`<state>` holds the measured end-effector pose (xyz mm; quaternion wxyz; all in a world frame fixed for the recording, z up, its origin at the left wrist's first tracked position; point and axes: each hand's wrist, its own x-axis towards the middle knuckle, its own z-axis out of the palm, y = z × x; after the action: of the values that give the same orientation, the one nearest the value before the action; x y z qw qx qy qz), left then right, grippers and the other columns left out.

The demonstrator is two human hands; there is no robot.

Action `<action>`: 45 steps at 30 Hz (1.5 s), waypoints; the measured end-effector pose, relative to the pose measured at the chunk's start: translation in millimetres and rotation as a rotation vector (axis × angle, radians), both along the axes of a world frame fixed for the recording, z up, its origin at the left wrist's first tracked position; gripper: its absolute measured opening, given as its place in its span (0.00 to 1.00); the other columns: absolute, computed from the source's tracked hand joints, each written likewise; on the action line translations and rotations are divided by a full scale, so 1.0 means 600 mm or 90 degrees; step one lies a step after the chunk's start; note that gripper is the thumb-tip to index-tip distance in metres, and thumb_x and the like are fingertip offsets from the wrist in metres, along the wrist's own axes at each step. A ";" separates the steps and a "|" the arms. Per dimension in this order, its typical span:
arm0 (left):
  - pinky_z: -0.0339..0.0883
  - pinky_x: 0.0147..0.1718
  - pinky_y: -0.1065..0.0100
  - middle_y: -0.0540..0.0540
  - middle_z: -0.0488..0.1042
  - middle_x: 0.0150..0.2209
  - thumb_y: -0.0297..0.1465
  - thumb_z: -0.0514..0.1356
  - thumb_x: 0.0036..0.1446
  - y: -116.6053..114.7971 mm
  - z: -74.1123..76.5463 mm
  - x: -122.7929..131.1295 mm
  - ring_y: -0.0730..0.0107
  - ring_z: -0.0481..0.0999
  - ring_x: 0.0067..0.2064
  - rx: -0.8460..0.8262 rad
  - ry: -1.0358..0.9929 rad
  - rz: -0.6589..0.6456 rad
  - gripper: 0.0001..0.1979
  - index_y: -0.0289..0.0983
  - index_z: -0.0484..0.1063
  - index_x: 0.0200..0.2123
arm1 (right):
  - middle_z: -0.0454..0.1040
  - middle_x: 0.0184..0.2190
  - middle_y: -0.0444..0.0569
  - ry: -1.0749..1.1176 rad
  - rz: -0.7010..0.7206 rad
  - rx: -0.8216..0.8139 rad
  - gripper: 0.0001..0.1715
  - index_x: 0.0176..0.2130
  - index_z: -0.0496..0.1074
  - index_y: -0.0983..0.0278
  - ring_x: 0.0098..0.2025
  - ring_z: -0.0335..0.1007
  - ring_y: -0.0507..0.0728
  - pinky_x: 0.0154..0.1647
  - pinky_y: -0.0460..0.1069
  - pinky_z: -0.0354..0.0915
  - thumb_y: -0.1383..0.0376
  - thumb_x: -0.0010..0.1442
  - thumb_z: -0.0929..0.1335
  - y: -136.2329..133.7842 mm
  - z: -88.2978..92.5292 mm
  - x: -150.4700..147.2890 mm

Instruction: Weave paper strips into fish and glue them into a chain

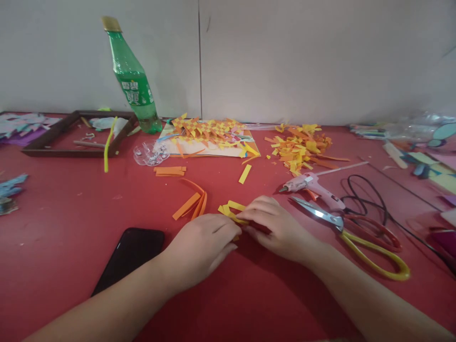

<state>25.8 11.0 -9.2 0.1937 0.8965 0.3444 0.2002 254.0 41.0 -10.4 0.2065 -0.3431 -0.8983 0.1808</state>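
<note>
Yellow paper strips [231,209] lie in a small bunch between my two hands at the middle of the red table. My right hand [270,225] is closed, its fingertips pinching the right end of the bunch. My left hand [203,242] is closed too, fingers bent inward at the near side of the strips; the fingertips are partly hidden. Beyond my left hand sits a loose group of orange paper strips [190,204], some curled. A single yellow strip [245,174] and a stack of orange strips [170,171] lie farther back.
On the right are scissors [374,261] and a pink glue gun [317,186] with a black cord. A black phone [131,256] lies left. At the back stand a green bottle [133,80], a dark frame [67,153], a woven paper piece [210,130] and a paper pile [302,145].
</note>
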 end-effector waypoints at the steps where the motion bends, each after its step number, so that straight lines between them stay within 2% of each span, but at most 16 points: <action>1: 0.72 0.42 0.60 0.45 0.78 0.42 0.28 0.56 0.64 0.001 -0.001 0.000 0.61 0.78 0.42 0.002 -0.006 0.006 0.04 0.38 0.70 0.41 | 0.79 0.39 0.50 0.007 0.001 0.003 0.10 0.46 0.74 0.60 0.42 0.70 0.57 0.46 0.55 0.66 0.66 0.64 0.66 0.000 -0.001 -0.001; 8: 0.70 0.40 0.64 0.46 0.78 0.39 0.31 0.56 0.65 0.000 0.011 -0.003 0.65 0.77 0.39 0.009 -0.070 0.024 0.04 0.40 0.70 0.40 | 0.79 0.35 0.49 0.049 -0.004 0.050 0.06 0.41 0.74 0.60 0.38 0.70 0.56 0.41 0.53 0.66 0.67 0.63 0.66 -0.002 -0.003 -0.003; 10: 0.69 0.40 0.63 0.46 0.78 0.37 0.34 0.56 0.65 0.003 0.018 -0.011 0.64 0.76 0.39 0.061 -0.093 0.097 0.05 0.41 0.70 0.40 | 0.78 0.34 0.49 0.054 -0.007 0.056 0.05 0.39 0.74 0.60 0.37 0.69 0.56 0.41 0.53 0.66 0.66 0.62 0.67 -0.003 -0.002 -0.003; 12: 0.68 0.40 0.60 0.46 0.77 0.36 0.36 0.55 0.66 0.009 0.023 -0.022 0.62 0.75 0.38 0.130 -0.075 0.229 0.06 0.41 0.69 0.39 | 0.77 0.34 0.50 0.069 -0.016 0.055 0.04 0.38 0.75 0.60 0.37 0.69 0.56 0.40 0.53 0.66 0.65 0.62 0.68 -0.004 0.001 -0.004; 14: 0.67 0.41 0.55 0.43 0.76 0.37 0.39 0.56 0.65 0.018 0.022 -0.034 0.57 0.73 0.39 0.172 0.004 0.342 0.09 0.40 0.67 0.38 | 0.76 0.34 0.50 0.091 -0.028 0.050 0.05 0.38 0.75 0.61 0.37 0.69 0.55 0.40 0.53 0.67 0.64 0.62 0.68 -0.005 0.004 -0.005; 15: 0.66 0.40 0.53 0.42 0.75 0.37 0.41 0.57 0.64 0.022 0.019 -0.039 0.55 0.73 0.39 0.179 0.049 0.368 0.11 0.40 0.67 0.38 | 0.76 0.34 0.49 0.102 -0.035 0.049 0.05 0.38 0.75 0.61 0.37 0.69 0.55 0.40 0.52 0.67 0.64 0.63 0.68 -0.005 0.005 -0.006; 17: 0.66 0.38 0.53 0.42 0.75 0.36 0.43 0.59 0.61 0.029 0.012 -0.047 0.53 0.72 0.38 0.166 0.115 0.375 0.13 0.40 0.66 0.36 | 0.76 0.32 0.49 0.118 -0.054 0.046 0.06 0.36 0.75 0.60 0.35 0.69 0.55 0.38 0.52 0.67 0.65 0.63 0.67 -0.006 0.006 -0.007; 20: 0.66 0.35 0.57 0.45 0.75 0.33 0.37 0.59 0.61 0.034 0.003 -0.052 0.56 0.72 0.35 0.132 0.138 0.360 0.08 0.40 0.65 0.34 | 0.75 0.30 0.47 0.141 -0.083 0.047 0.08 0.32 0.74 0.61 0.34 0.68 0.54 0.37 0.51 0.67 0.66 0.63 0.66 -0.005 0.006 -0.007; 24: 0.65 0.33 0.60 0.47 0.77 0.32 0.31 0.56 0.62 0.036 -0.001 -0.054 0.58 0.73 0.35 0.107 0.094 0.373 0.01 0.41 0.67 0.37 | 0.75 0.29 0.47 0.171 -0.101 0.061 0.08 0.32 0.74 0.61 0.33 0.69 0.54 0.36 0.51 0.67 0.68 0.63 0.67 -0.005 0.003 -0.008; 29: 0.66 0.37 0.57 0.45 0.78 0.34 0.34 0.55 0.64 0.034 0.008 -0.051 0.56 0.73 0.38 0.065 0.037 0.400 0.05 0.40 0.69 0.37 | 0.75 0.29 0.48 0.186 -0.108 0.073 0.08 0.31 0.73 0.61 0.33 0.70 0.54 0.35 0.51 0.68 0.67 0.63 0.67 -0.005 0.004 -0.006; 32: 0.66 0.44 0.57 0.44 0.78 0.39 0.33 0.56 0.62 0.032 0.017 -0.044 0.58 0.74 0.42 0.081 -0.062 0.403 0.05 0.39 0.69 0.35 | 0.75 0.29 0.48 0.192 -0.115 0.097 0.07 0.32 0.73 0.62 0.33 0.70 0.54 0.35 0.50 0.68 0.68 0.63 0.67 -0.005 0.004 -0.005; 35: 0.67 0.41 0.62 0.47 0.76 0.37 0.34 0.58 0.61 0.030 0.023 -0.038 0.64 0.75 0.39 -0.010 -0.213 0.420 0.05 0.40 0.70 0.35 | 0.75 0.29 0.48 0.193 -0.129 0.119 0.07 0.32 0.73 0.63 0.33 0.70 0.53 0.35 0.49 0.68 0.68 0.63 0.67 -0.004 0.004 -0.007; 38: 0.69 0.37 0.67 0.49 0.75 0.36 0.37 0.61 0.59 0.030 0.026 -0.035 0.68 0.75 0.37 -0.210 -0.386 0.409 0.10 0.40 0.69 0.42 | 0.76 0.31 0.48 0.167 -0.161 0.166 0.06 0.33 0.73 0.62 0.35 0.72 0.54 0.38 0.50 0.68 0.67 0.63 0.67 0.002 0.013 0.002; 40: 0.69 0.36 0.69 0.49 0.75 0.37 0.37 0.64 0.57 0.031 0.029 -0.034 0.70 0.75 0.38 -0.333 -0.469 0.382 0.18 0.41 0.66 0.50 | 0.78 0.33 0.49 0.117 -0.242 0.191 0.06 0.35 0.74 0.61 0.37 0.74 0.57 0.40 0.53 0.67 0.64 0.63 0.66 0.011 0.026 0.026; 42: 0.69 0.34 0.71 0.49 0.76 0.38 0.36 0.64 0.56 0.032 0.032 -0.033 0.71 0.75 0.36 -0.416 -0.507 0.364 0.24 0.42 0.64 0.55 | 0.79 0.34 0.51 0.036 -0.384 0.161 0.07 0.36 0.74 0.61 0.37 0.74 0.60 0.38 0.54 0.66 0.62 0.62 0.66 0.022 0.042 0.066; 45: 0.69 0.35 0.71 0.47 0.76 0.40 0.34 0.65 0.54 0.032 0.035 -0.031 0.71 0.75 0.38 -0.442 -0.519 0.341 0.20 0.41 0.69 0.51 | 0.78 0.36 0.54 -0.089 -0.548 0.047 0.07 0.36 0.75 0.61 0.35 0.73 0.63 0.33 0.54 0.61 0.60 0.56 0.69 0.038 0.060 0.143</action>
<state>7.1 30.0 11.6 0.5349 0.5138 0.5016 0.4454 339.7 63.8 25.6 0.2139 -0.6899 -0.6913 0.0221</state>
